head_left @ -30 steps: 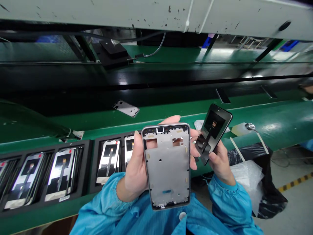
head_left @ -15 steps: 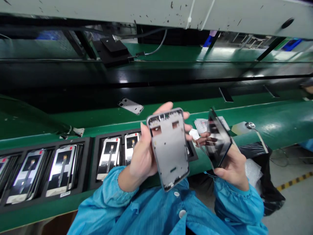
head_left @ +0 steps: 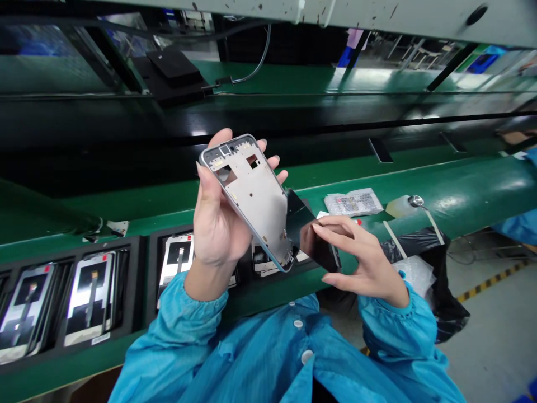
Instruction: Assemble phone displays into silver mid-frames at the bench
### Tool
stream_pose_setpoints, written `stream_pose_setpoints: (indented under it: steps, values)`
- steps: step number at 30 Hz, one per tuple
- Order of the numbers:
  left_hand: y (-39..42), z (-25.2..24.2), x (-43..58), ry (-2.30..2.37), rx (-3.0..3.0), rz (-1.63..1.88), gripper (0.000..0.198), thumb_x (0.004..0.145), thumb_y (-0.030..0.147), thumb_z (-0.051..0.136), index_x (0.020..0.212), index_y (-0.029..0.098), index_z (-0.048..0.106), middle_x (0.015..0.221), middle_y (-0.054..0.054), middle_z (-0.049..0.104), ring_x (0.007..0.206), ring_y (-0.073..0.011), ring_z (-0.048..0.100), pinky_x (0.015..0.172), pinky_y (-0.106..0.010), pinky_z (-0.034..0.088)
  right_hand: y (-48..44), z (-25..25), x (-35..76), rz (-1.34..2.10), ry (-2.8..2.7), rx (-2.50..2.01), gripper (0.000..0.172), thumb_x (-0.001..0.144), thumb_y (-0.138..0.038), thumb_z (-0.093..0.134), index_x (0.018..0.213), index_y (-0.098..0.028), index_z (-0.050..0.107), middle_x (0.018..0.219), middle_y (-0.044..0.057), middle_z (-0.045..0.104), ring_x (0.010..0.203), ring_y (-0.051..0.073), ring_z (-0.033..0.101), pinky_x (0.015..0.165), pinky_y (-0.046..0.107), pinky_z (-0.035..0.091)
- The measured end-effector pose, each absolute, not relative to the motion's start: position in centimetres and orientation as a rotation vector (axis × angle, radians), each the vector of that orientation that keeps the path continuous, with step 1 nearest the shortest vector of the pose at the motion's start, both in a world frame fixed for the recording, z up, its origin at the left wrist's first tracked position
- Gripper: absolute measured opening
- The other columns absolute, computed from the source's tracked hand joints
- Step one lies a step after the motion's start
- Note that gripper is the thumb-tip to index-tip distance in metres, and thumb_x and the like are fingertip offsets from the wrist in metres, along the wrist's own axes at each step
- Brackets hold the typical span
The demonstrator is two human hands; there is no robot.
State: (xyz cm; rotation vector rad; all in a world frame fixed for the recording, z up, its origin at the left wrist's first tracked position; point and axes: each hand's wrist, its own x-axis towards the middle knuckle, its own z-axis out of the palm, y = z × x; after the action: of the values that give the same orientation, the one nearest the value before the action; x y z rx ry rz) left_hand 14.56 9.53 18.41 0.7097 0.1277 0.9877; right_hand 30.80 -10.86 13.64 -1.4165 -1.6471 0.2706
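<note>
1. Head view, surface – a green worktop (head_left: pixel 461 179), glossy, running across the frame; behind it a dark lengthwise strip (head_left: pixel 126 148). A pale, chipped beam (head_left: pixel 377 12) crosses overhead. Grey floor (head_left: pixel 499 330) at lower right, with yellow-and-black tape (head_left: pixel 495 281).
2. Head view, pieces in hand – one phone frame (head_left: pixel 255 190), tilted above the worktop, inner side up, clasped at its upper part by the left grip (head_left: pixel 220 224), thumb on one edge, fingertips past the other. One dark panel (head_left: pixel 302 224), between fingers and thumb of the right grip (head_left: pixel 364 260), overlaps the frame's lower end; whether they touch cannot be told.
3. Head view, surroundings – a black tray (head_left: pixel 135 268) at left with stacked display panels (head_left: pixel 90 291); just beside it a second tray (head_left: pixel 151 263), partly hidden by the left grip and frame. A bubble-wrap packet (head_left: pixel 353 201) and a metal-topped bottle (head_left: pixel 398 207) beyond the right grip. Two dark slabs (head_left: pixel 381 150) farther back. A black stand (head_left: pixel 174 78) under the beam.
4. Head view, edges – a black bag (head_left: pixel 447 313) at the worktop's near edge, right; open green surface right of the bottle; blue garment (head_left: pixel 268 358) close below both grips.
</note>
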Motion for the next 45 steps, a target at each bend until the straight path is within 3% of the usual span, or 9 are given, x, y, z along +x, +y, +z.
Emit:
stream_pose_setpoints:
  steps: [7,11,28,35,38,42,45]
  values:
    - [10.8,16.7,15.1,0.01,0.925,0.998,0.043,0.105,0.061,0.082,0.135,0.031,0.075,0.137,-0.007,0.084,0.122,-0.0339,0.083,0.108,-0.056,0.069,-9.2,13.8,29.4,0.266,-1.594,-1.439,0.073,0.108,-0.052,0.083,0.175,-0.035,0.059,0.151,0.015,0.069,0.14,0.036,0.072,0.118,0.054,0.066]
    - [11.4,16.8,14.8,0.0,0.951,1.027,0.035,0.11,0.057,0.078,0.134,0.031,0.077,0.135,-0.005,0.084,0.119,-0.0282,0.082,0.107,-0.052,0.071,-9.6,13.4,29.9,0.288,-1.569,-1.433,0.076,0.105,-0.058,0.084,0.174,-0.036,0.061,0.152,0.015,0.069,0.136,0.037,0.073,0.113,0.055,0.068]
    - [12.5,17.0,14.4,-0.015,1.006,1.062,0.04,0.108,0.063,0.078,0.133,0.033,0.072,0.132,-0.002,0.084,0.114,-0.0276,0.082,0.1,-0.047,0.074,-9.9,12.9,31.4,0.297,-1.719,-1.47,0.081,0.104,-0.052,0.087,0.177,-0.036,0.056,0.155,0.017,0.068,0.139,0.038,0.073,0.118,0.056,0.066]
    - [12.5,16.2,14.9,-0.037,1.135,1.094,0.055,0.102,0.069,0.083,0.133,0.026,0.071,0.133,-0.009,0.082,0.107,-0.0337,0.085,0.094,-0.052,0.073,-8.7,13.0,29.9,0.253,-1.61,-1.372,0.078,0.104,-0.06,0.086,0.174,-0.036,0.061,0.146,0.015,0.07,0.131,0.035,0.076,0.113,0.053,0.07]
    - [13.2,15.6,14.8,-0.118,1.263,1.047,0.053,0.103,0.065,0.083,0.137,0.025,0.071,0.136,-0.01,0.08,0.108,-0.0287,0.086,0.095,-0.043,0.073,-7.7,12.5,28.6,0.194,-1.487,-1.375,0.082,0.103,-0.066,0.085,0.174,-0.033,0.061,0.143,0.016,0.069,0.123,0.034,0.078,0.105,0.054,0.073]
    - [13.7,14.8,14.7,-0.213,1.401,0.995,0.047,0.104,0.054,0.086,0.142,0.03,0.072,0.139,-0.01,0.079,0.103,-0.0209,0.086,0.077,-0.025,0.069,-6.0,11.9,27.1,0.155,-1.349,-1.305,0.081,0.108,-0.065,0.079,0.178,-0.035,0.054,0.138,0.014,0.068,0.116,0.028,0.078,0.102,0.051,0.074]
    - [13.8,14.2,14.6,-0.183,1.431,1.016,0.05,0.102,0.055,0.089,0.143,0.03,0.074,0.138,-0.011,0.079,0.099,-0.019,0.085,0.071,-0.021,0.067,-5.3,11.6,26.6,0.111,-1.356,-1.329,0.079,0.108,-0.064,0.079,0.177,-0.034,0.055,0.139,0.015,0.068,0.118,0.029,0.078,0.101,0.051,0.074]
